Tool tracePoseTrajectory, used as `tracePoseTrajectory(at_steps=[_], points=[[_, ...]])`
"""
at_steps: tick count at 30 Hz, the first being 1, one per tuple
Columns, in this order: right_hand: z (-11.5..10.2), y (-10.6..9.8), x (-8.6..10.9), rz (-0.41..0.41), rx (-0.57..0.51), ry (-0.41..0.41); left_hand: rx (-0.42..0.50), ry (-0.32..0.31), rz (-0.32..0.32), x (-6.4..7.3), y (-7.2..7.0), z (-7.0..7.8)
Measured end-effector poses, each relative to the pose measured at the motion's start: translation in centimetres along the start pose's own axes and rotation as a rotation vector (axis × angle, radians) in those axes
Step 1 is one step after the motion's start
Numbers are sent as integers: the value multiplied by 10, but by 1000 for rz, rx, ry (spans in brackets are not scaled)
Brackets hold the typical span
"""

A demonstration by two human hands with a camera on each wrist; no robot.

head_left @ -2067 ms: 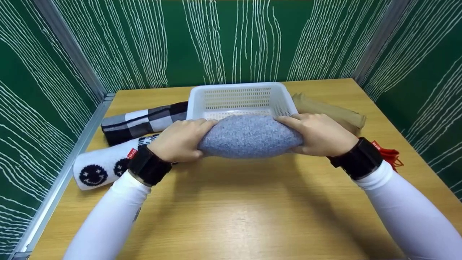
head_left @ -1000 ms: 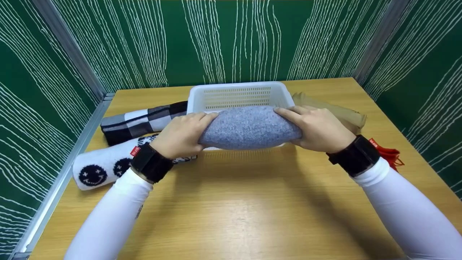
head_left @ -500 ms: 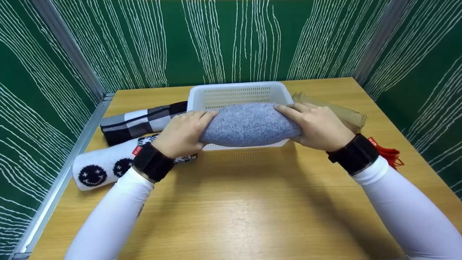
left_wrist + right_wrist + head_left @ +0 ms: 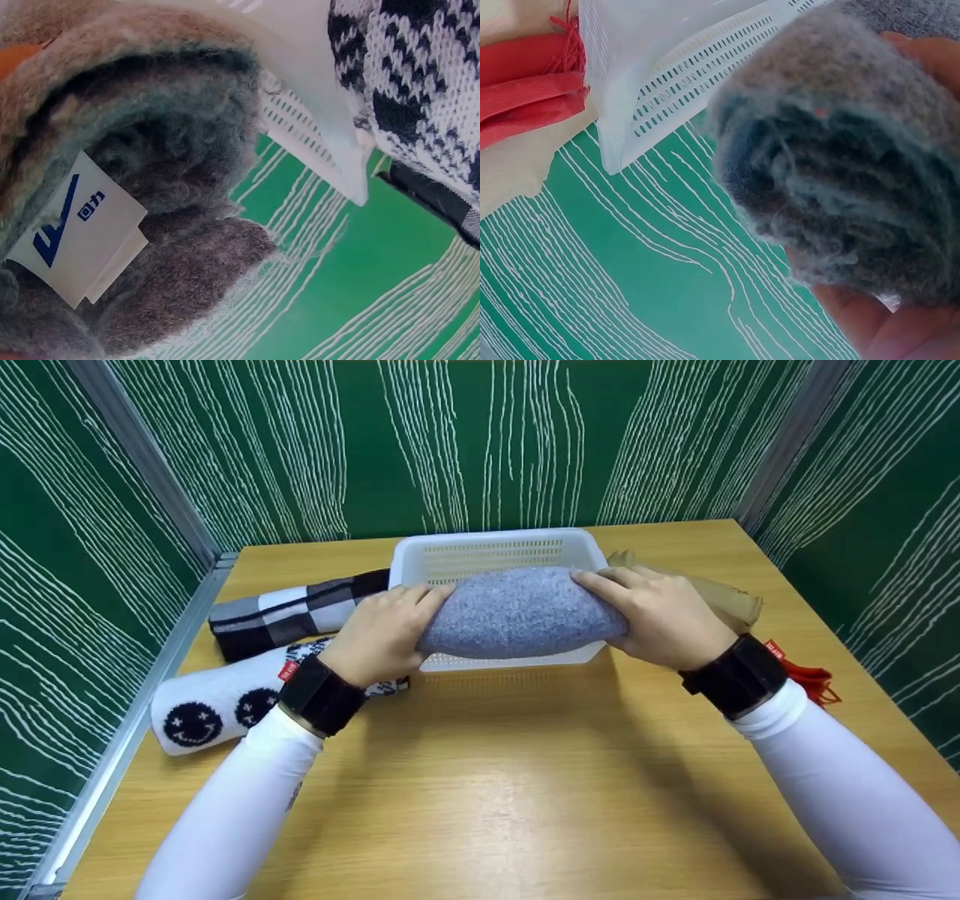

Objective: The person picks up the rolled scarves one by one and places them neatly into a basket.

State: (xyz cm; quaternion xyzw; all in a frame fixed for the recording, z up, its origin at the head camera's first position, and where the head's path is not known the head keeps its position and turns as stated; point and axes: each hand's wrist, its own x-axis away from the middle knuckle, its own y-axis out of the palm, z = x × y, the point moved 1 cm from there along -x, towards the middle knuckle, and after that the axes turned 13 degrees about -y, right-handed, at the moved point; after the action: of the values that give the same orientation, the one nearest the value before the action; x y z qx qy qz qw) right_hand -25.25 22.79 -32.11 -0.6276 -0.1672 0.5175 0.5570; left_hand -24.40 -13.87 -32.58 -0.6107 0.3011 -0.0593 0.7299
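Observation:
Both hands hold a rolled grey wool scarf (image 4: 523, 613), one at each end. My left hand (image 4: 384, 631) grips its left end and my right hand (image 4: 666, 616) its right end, thumbs toward me. In the head view the scarf overlaps a white plastic basket (image 4: 491, 538), hiding much of its inside. A white label (image 4: 79, 225) with blue print shows in the scarf's end in the left wrist view. The right wrist view shows the spiral layers of the other end of the scarf (image 4: 840, 180), with fingers (image 4: 855, 319) under it.
Left of the basket lie a rolled black, grey and white checked scarf (image 4: 300, 611) and a white knitted roll (image 4: 217, 705) with black smiley faces. To the right are a tan fabric roll (image 4: 724, 598) and a red fringed cloth (image 4: 810, 681). Green walls enclose the wooden table (image 4: 495, 795).
Both hands have moved the grey scarf forward, away from me, so it lies higher over the basket in the head view. The basket's front edge now shows below it.

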Motion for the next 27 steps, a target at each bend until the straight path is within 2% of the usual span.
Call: tracePoseTrajectory(at_steps=[15,27], points=[[3,-1,-3,-15,-10,32,-18,7,29,-4,1,-2],[6,-3,-3,-22,-30,35,12,2,-1,-8,-2,-2]])
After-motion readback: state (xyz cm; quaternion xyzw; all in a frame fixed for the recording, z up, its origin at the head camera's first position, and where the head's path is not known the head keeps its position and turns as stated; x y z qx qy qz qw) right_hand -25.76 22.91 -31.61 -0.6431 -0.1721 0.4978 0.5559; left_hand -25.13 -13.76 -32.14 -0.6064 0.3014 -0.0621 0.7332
